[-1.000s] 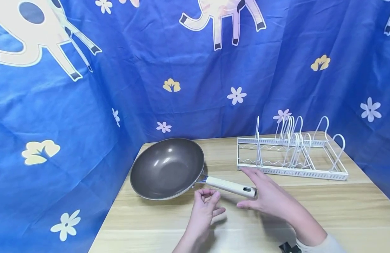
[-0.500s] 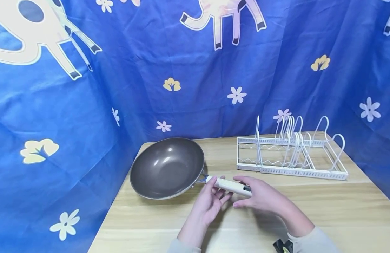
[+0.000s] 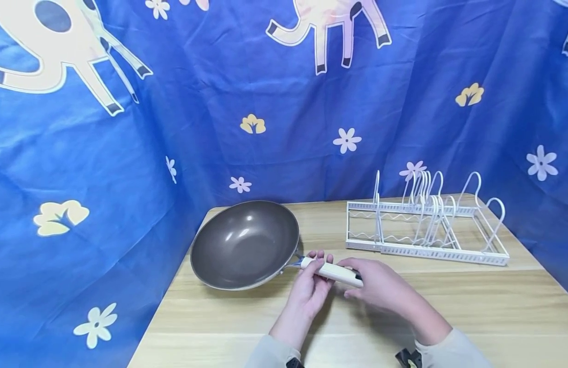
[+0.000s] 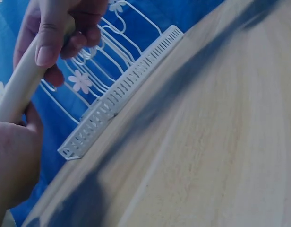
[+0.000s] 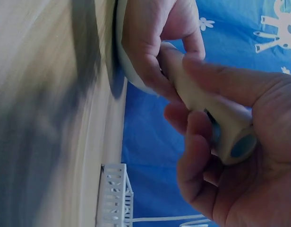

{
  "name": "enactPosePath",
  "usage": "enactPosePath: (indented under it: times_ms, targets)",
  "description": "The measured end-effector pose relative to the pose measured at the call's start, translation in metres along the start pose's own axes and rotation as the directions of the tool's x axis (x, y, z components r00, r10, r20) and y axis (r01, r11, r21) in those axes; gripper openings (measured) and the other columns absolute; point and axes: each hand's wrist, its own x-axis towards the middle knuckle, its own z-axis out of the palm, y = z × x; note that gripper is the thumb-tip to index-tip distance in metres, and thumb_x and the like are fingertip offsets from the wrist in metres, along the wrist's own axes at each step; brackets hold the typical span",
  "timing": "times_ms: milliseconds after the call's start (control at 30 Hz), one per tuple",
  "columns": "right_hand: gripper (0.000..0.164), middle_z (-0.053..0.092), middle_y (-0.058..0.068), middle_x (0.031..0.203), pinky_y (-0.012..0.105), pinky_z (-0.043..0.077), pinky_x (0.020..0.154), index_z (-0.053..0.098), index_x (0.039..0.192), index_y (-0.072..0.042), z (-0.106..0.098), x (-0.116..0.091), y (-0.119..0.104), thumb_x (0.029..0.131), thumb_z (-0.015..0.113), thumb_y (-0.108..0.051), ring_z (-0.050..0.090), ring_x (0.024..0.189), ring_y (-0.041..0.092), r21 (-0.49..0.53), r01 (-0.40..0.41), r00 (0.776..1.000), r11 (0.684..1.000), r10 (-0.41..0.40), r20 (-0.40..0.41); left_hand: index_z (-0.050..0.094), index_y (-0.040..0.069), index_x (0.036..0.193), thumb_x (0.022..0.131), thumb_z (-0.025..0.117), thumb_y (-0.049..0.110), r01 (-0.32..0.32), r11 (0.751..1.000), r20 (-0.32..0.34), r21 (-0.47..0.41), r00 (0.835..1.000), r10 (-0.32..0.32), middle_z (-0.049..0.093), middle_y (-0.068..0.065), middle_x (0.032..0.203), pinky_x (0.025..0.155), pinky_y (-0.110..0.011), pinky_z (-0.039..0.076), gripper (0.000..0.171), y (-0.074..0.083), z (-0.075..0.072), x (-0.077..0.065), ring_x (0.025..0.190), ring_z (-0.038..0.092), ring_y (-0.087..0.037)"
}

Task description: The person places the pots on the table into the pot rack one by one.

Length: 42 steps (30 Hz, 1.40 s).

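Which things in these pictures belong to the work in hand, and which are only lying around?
In the work:
dark pan
its pale handle, held by the left hand and the right hand

Apparently only around:
white wire rack, untouched
blue patterned cloth behind
wooden tabletop, as support

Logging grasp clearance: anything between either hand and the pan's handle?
Nothing visible. The left hand holds the handle near the pan; the right hand grips its free end. The rack stands apart, farther back and to the right.
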Motion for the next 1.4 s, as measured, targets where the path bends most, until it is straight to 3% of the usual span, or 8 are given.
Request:
enactPosePath:
  times_ms: [200, 367, 567, 733, 900, 1167, 1300, 1400]
  targets:
    - [0.037, 0.068, -0.009, 0.083, 0.036, 0.054, 0.070, 0.068, 0.108, -0.021, 0.002, 0.004, -0.010, 0.081, 0.093, -0.017, 0.059, 0.073, 0.010, -0.097, -0.028, 0.999, 0.995, 0.026, -0.026, 0.055, 0.021, 0.099, 0.104, 0.054, -0.004, -0.001, 1.000, 0.022, -0.001, 1.000, 0.001, 0.064, 0.009, 0.111, 0.110, -0.040, 0.058, 0.025, 0.001, -0.002, 0.003, 0.110, 0.065, -0.014]
    - [0.029, 0.066, -0.007, 0.079, 0.036, 0.053, 0.065, 0.067, 0.100, -0.018, 0.004, 0.010, -0.012, 0.084, 0.091, -0.021, 0.057, 0.067, 0.012, -0.135, -0.036, 0.999, 0.990, 0.036, -0.006, 0.054, 0.021, 0.099, 0.104, 0.054, -0.003, 0.011, 1.000, 0.034, 0.014, 0.999, -0.012, 0.062, 0.009, 0.110, 0.114, -0.044, 0.056, 0.025, 0.003, -0.003, 0.004, 0.110, 0.064, -0.014]
    - [0.024, 0.065, -0.006, 0.076, 0.036, 0.054, 0.067, 0.070, 0.094, -0.015, 0.004, 0.015, -0.005, 0.083, 0.090, -0.023, 0.057, 0.067, 0.013, -0.059, -0.009, 0.994, 0.998, 0.015, 0.106, 0.053, 0.020, 0.101, 0.103, 0.056, -0.004, 0.029, 0.999, 0.033, 0.027, 0.999, -0.029, 0.061, 0.007, 0.111, 0.119, -0.049, 0.053, 0.024, 0.003, -0.005, 0.004, 0.112, 0.063, -0.014]
    - [0.027, 0.066, -0.004, 0.079, 0.033, 0.054, 0.069, 0.071, 0.097, -0.011, 0.001, 0.019, 0.002, 0.080, 0.090, -0.019, 0.059, 0.070, 0.013, 0.059, 0.036, 0.975, 0.998, -0.048, 0.217, 0.051, 0.019, 0.104, 0.101, 0.059, -0.005, 0.037, 0.999, 0.035, 0.028, 0.999, -0.038, 0.060, 0.007, 0.112, 0.116, -0.049, 0.055, 0.025, 0.002, -0.007, 0.003, 0.112, 0.063, -0.015]
    - [0.032, 0.067, -0.003, 0.084, 0.035, 0.054, 0.072, 0.070, 0.102, -0.010, 0.002, 0.019, 0.006, 0.078, 0.090, -0.013, 0.060, 0.075, 0.014, 0.116, 0.030, 0.964, 0.993, -0.059, 0.257, 0.052, 0.019, 0.100, 0.102, 0.058, -0.006, 0.055, 0.997, 0.052, 0.056, 0.997, -0.058, 0.060, 0.008, 0.110, 0.115, -0.049, 0.055, 0.025, 0.003, -0.009, 0.002, 0.113, 0.061, -0.015]
    - [0.031, 0.066, -0.002, 0.084, 0.035, 0.052, 0.071, 0.071, 0.107, -0.008, 0.022, 0.011, 0.006, 0.081, 0.086, -0.012, 0.059, 0.075, 0.017, 0.147, -0.009, 0.981, 0.989, -0.020, 0.195, 0.053, 0.018, 0.096, 0.102, 0.054, -0.008, 0.129, 0.985, 0.035, 0.117, 0.990, -0.134, 0.060, 0.006, 0.110, 0.116, -0.046, 0.055, 0.027, 0.016, -0.012, -0.003, 0.114, 0.059, -0.015]
    - [0.044, 0.067, -0.001, 0.086, 0.034, 0.049, 0.070, 0.072, 0.123, -0.004, 0.035, 0.006, 0.006, 0.083, 0.086, -0.016, 0.058, 0.077, 0.017, 0.176, -0.049, 0.988, 0.983, 0.021, 0.154, 0.053, 0.018, 0.098, 0.103, 0.054, -0.007, 0.149, 0.975, 0.024, 0.165, 0.988, -0.155, 0.060, 0.005, 0.112, 0.114, -0.043, 0.056, 0.026, 0.021, -0.015, -0.007, 0.116, 0.059, -0.015]
    - [0.046, 0.066, -0.001, 0.085, 0.031, 0.047, 0.068, 0.073, 0.125, -0.004, 0.043, 0.002, 0.006, 0.084, 0.086, -0.018, 0.058, 0.076, 0.018, 0.215, -0.064, 0.990, 0.975, 0.035, 0.134, 0.053, 0.018, 0.099, 0.103, 0.056, -0.006, 0.159, 0.964, 0.016, 0.211, 0.986, -0.166, 0.061, 0.005, 0.113, 0.113, -0.040, 0.057, 0.025, 0.023, -0.017, -0.009, 0.116, 0.061, -0.014]
